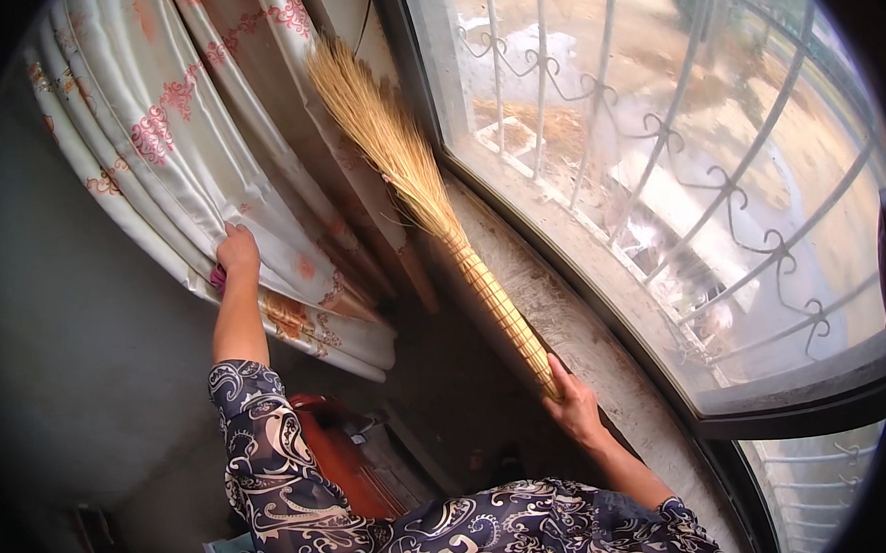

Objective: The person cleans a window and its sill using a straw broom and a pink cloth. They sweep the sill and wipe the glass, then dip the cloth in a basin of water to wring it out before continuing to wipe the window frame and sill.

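Observation:
My right hand point(574, 405) grips the bound handle end of a straw broom point(480, 271). The broom slants up and to the left, its bristles spread beside the window corner, close to the curtains. With my left hand point(238, 251) I grasp the edge of a pale satin curtain point(195, 132) printed with red and orange floral scrolls. Something purple, perhaps a tie or cloth, shows under that hand. A second curtain fold hangs between the held curtain and the broom's bristles.
A dusty window sill point(557, 300) runs along the right below a dark-framed glass window. White metal security bars point(657, 141) stand outside the glass. At my lower left are a reddish-brown piece of furniture point(340, 462) and a grey wall point(91, 295).

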Motion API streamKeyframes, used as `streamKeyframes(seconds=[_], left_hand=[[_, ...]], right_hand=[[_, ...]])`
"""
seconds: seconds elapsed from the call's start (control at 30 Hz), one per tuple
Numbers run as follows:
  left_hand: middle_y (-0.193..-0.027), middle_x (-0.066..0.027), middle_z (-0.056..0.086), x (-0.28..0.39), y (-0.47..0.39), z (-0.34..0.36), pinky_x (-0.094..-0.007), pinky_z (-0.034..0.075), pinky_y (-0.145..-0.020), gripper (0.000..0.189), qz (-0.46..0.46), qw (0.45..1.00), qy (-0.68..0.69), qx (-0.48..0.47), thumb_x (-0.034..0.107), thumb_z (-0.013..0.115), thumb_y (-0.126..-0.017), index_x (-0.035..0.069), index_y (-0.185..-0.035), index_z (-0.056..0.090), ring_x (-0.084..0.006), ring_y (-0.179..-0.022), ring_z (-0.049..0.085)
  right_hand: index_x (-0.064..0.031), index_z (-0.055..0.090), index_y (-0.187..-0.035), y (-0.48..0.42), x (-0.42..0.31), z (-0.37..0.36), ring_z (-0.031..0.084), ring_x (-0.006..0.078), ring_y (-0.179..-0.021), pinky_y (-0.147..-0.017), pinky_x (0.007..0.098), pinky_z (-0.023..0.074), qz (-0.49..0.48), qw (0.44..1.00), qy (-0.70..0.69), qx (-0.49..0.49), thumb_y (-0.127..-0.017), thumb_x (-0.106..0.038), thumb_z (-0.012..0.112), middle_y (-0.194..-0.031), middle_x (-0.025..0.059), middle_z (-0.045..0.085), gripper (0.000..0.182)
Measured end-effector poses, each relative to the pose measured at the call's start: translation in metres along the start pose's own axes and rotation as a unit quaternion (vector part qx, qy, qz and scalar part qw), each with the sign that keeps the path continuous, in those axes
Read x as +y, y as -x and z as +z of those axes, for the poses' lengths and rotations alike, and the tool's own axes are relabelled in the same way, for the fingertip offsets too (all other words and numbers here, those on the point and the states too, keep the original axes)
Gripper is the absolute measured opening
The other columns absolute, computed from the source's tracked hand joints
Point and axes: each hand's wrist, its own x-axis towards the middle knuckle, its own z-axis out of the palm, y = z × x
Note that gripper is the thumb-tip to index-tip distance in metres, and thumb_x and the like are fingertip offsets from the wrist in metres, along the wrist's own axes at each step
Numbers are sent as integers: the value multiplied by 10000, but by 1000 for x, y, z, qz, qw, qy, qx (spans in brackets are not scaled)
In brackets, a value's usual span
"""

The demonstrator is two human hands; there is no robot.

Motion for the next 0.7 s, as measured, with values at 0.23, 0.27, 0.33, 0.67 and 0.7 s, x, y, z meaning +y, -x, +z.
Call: streamKeyframes(seconds=[0.23, 0.27, 0.33, 0.67, 0.7], left_hand=[[-1413, -195, 548, 22, 2, -3, -437, 606, -766, 254, 0, 998, 55, 11, 144, 498, -995, 62, -1207, 610, -304, -929, 748], [-1406, -188, 554, 25, 0, -7, -440, 605, -768, 252, 0, 998, 63, 9, 143, 497, -995, 62, -1204, 612, -306, -927, 747], [-1392, -173, 567, 16, 0, -4, -445, 604, -771, 249, -2, 998, 63, -2, 140, 494, -996, 62, -1198, 617, -310, -923, 747], [-1451, -164, 514, 19, 13, -14, -463, 598, -799, 245, 6, 997, 72, -16, 152, 492, -1008, 79, -1197, 630, -319, -959, 738], [-1464, -164, 505, 22, 13, -12, -463, 599, -801, 247, 11, 997, 75, -17, 153, 493, -1009, 79, -1201, 629, -320, -959, 738]], right_hand=[[-120, 360, -1577, 14, -26, 14, 693, 311, -1149, -979, 355, 512, 72, 977, -160, -119, -828, -93, 731, -1221, 250, 682, 836], [-116, 361, -1576, 17, -29, 8, 690, 313, -1153, -980, 356, 512, 73, 976, -163, -122, -830, -94, 736, -1218, 249, 684, 836], [-108, 371, -1571, 30, -35, -9, 688, 318, -1158, -981, 358, 514, 64, 975, -165, -134, -828, -97, 748, -1215, 247, 685, 833], [-241, 434, -1552, 39, -39, -29, 679, 356, -835, -755, 456, 552, 13, 999, -34, -3, -800, -149, 759, -880, 159, 632, 825], [-251, 419, -1559, 26, -36, -22, 674, 361, -834, -745, 470, 546, 13, 1000, -15, 9, -807, -159, 753, -896, 167, 630, 828]])
